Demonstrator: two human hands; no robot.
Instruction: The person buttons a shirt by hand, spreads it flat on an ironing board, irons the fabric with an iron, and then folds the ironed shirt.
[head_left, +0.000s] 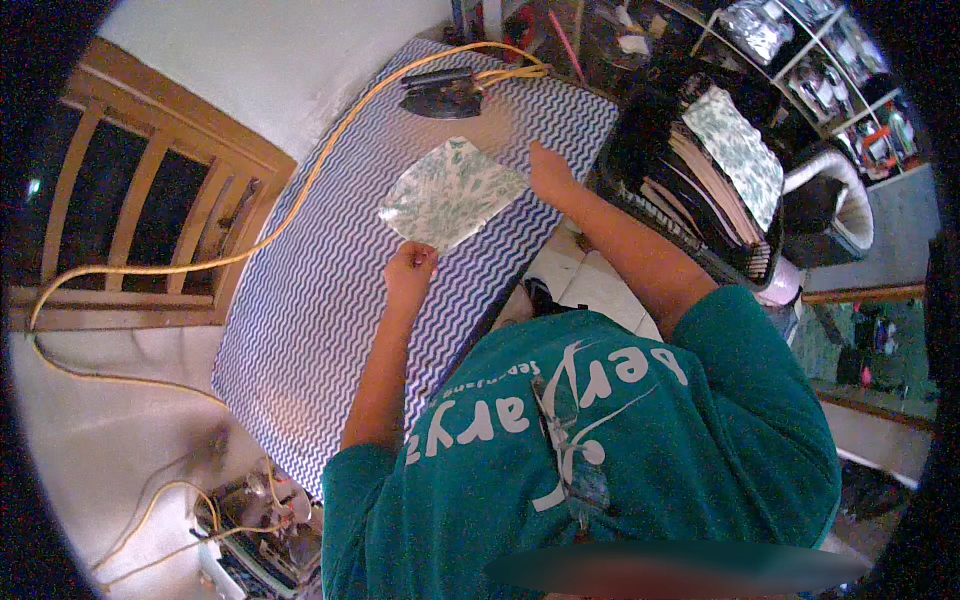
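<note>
A white cloth piece with a green leaf print (454, 191) lies on an ironing surface covered in blue-and-white zigzag fabric (322, 300). My left hand (411, 271) is closed on the cloth's near corner. At the cloth's right corner, my right hand (551, 174) grips its edge, the fingertips partly hidden. Beyond the cloth, an electric iron (441, 94) with a dark body rests near the far end of the surface, its yellow cord running off it.
The yellow cord (300, 202) loops along the left edge past a wooden window frame (135, 202). On the right stands a black basket (667, 217) of stacked fabric, a similar printed piece (739, 157) on top. Shelves (817, 67) with bagged items are beyond.
</note>
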